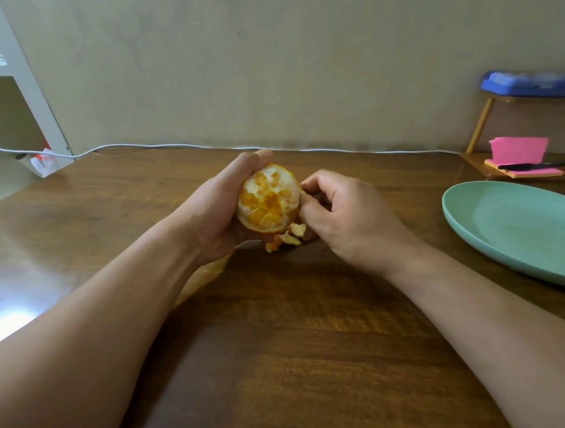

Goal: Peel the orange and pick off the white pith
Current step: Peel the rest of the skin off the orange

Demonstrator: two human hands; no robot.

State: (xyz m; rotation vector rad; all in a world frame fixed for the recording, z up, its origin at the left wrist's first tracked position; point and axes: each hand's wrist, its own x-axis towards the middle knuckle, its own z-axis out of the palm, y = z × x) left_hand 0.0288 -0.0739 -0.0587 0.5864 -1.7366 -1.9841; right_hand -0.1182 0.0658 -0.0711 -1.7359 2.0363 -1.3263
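Orange (268, 199) shows patchy white pith over flesh.

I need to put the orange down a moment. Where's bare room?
The green plate lies bare, right of the right hand. Bare table also lies between the forearms, toward you. Crowded: peel scraps under the orange; sticky notes and pen at far right.

No writing can be read anywhere. The white packet (44, 162) with red marks, far left, is too blurred to make out. The pink notes (519, 150), far right, show no legible marks.
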